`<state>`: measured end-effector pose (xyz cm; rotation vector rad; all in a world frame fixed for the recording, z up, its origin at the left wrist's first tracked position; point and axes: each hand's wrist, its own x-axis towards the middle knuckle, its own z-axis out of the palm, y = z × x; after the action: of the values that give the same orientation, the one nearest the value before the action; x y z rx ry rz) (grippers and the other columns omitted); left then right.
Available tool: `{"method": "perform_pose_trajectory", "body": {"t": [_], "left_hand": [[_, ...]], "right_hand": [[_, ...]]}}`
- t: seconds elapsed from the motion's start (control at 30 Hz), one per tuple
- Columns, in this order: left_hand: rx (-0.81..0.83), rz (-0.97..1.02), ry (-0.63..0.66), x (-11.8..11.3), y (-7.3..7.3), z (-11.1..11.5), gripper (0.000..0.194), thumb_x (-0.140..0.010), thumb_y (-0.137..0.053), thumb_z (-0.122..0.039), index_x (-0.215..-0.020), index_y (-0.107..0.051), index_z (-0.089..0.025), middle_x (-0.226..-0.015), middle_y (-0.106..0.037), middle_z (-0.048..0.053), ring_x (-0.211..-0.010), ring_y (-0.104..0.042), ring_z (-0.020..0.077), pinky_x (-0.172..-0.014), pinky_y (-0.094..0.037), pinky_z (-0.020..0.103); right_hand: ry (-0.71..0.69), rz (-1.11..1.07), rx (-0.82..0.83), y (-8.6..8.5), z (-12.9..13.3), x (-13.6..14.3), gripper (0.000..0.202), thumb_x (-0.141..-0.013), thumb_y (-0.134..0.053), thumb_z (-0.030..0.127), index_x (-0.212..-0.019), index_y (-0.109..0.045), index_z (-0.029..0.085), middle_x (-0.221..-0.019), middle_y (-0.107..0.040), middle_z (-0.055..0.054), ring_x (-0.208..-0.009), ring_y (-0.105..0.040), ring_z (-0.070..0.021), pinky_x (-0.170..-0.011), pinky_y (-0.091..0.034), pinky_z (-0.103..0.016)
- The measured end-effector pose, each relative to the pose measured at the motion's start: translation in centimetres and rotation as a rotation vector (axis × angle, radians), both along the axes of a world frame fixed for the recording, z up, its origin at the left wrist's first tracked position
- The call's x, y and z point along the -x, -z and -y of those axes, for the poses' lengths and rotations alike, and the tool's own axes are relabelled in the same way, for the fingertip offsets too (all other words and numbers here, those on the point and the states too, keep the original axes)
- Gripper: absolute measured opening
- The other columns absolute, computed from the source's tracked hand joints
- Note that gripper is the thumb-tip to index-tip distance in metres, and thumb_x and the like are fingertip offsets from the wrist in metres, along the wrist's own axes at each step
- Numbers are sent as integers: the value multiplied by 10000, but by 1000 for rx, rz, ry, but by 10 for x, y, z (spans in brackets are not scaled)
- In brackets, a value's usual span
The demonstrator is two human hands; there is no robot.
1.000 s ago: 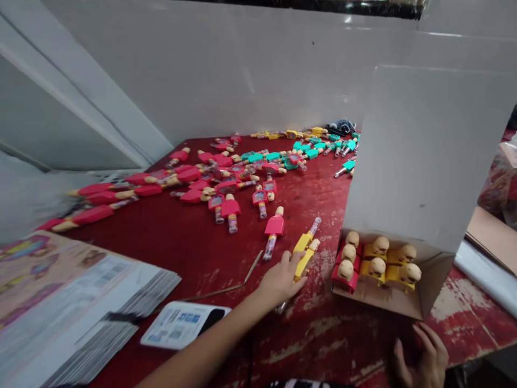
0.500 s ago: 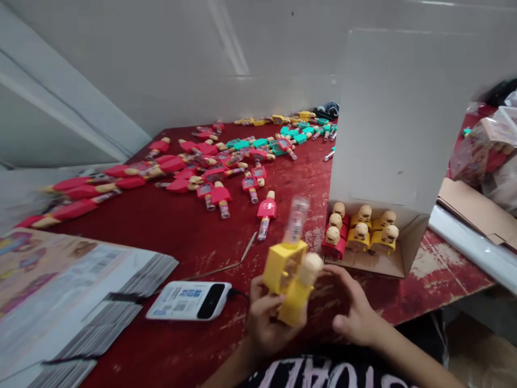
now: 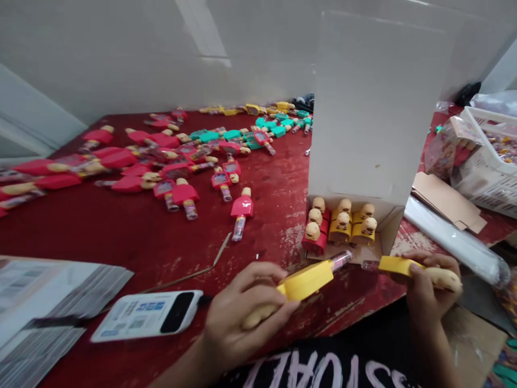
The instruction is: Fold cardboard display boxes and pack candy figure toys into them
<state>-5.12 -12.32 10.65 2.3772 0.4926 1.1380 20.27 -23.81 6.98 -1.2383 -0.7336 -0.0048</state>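
Observation:
My left hand (image 3: pixel 246 307) is closed round a yellow toy (image 3: pixel 309 281) with a beige head and a clear tube that points up and right. In my right hand (image 3: pixel 432 285) is a second yellow toy (image 3: pixel 398 266), its clear tube toward the left and its beige head on the right. Between and behind the hands stands an open cardboard box (image 3: pixel 390 231) with a tall raised lid. Red toys (image 3: pixel 314 240) fill its left side, with yellow toys (image 3: pixel 340 229) beside them, heads up.
Red toys (image 3: pixel 121 158) lie scattered over the red table (image 3: pixel 278 188), with green toys (image 3: pixel 232 134) and yellow ones behind. A white device (image 3: pixel 147 315) and flat cartons (image 3: pixel 81 291) lie at left. At right are a plastic-wrapped roll (image 3: pixel 452 237) and a white basket (image 3: pixel 484 129).
The two yellow toys, earlier together at my left hand, are now apart. My right hand has closed on one and moved right. The view has shifted to the right.

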Motion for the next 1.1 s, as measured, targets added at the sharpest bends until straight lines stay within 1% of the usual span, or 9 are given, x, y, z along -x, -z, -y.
{"method": "perform_pose_trajectory", "body": {"t": [0.13,0.23,0.33,0.43,0.53,0.7,0.93,1.0,1.1], "left_hand": [[-184,-118,70,-39,2,-10,156,-926,-513,-215,-792,-548,-143,-860,-644,36,-845,-641,126,-732,-536,201],[-240,-230,110,-54,4,-13,256,-961,-426,-272,-791,-551,-128,-815,-651,49,-803,-649,152,-712,-547,244],[-242,-334,204,-58,-1,-13,285,-971,-382,-256,-778,-548,-128,-779,-633,43,-734,-633,151,-667,-539,251],[-274,-391,270,-58,-6,-10,279,-968,-372,-223,-759,-534,-133,-778,-619,37,-683,-614,149,-602,-511,247],[-260,-412,279,-60,-9,-11,269,-956,-397,-212,-740,-539,-138,-765,-608,34,-639,-589,144,-561,-480,242],[-103,-438,249,-69,-11,-20,213,-920,-483,-220,-731,-549,-148,-703,-571,11,-602,-549,128,-544,-438,227],[-320,-641,151,-102,-20,-17,243,-855,-624,-324,-709,-548,-145,-648,-575,13,-531,-554,168,-442,-313,272],[-290,-818,131,-115,-29,-20,257,-847,-638,-350,-719,-556,-143,-654,-584,21,-551,-583,189,-440,-306,268],[-152,-1088,33,-131,-40,-27,287,-830,-646,-433,-829,-582,-153,-721,-617,48,-649,-633,253,-475,-363,275]], "right_hand": [[-110,295,-94,22,-16,-3,177,-753,-587,80,-824,-465,188,-769,-660,-20,-662,-662,-189,-585,-566,-351],[-139,475,-118,35,-19,3,184,-728,-547,42,-808,-462,184,-797,-646,-34,-682,-665,-188,-569,-576,-335],[-160,624,-58,36,-12,13,170,-697,-528,57,-769,-454,191,-794,-633,-44,-684,-656,-187,-557,-573,-322],[-279,789,40,29,-7,20,160,-672,-502,84,-763,-456,207,-714,-607,-19,-639,-636,-171,-537,-560,-306],[-235,713,73,22,-12,18,141,-698,-504,94,-780,-463,201,-712,-599,-19,-620,-624,-160,-515,-534,-275],[-98,266,148,13,-44,-6,134,-764,-532,134,-773,-418,204,-656,-493,30,-546,-548,-123,-493,-463,-242],[19,547,259,24,-73,-1,224,-699,-536,183,-871,-393,211,-890,-436,-38,-890,-477,-217,-774,-442,-401],[52,557,277,30,-75,2,293,-688,-535,200,-941,-389,212,-965,-433,-60,-989,-457,-252,-840,-425,-453],[-11,524,289,35,-75,-1,429,-692,-541,212,-1087,-373,204,-1067,-430,-88,-1049,-447,-260,-882,-425,-467]]}}
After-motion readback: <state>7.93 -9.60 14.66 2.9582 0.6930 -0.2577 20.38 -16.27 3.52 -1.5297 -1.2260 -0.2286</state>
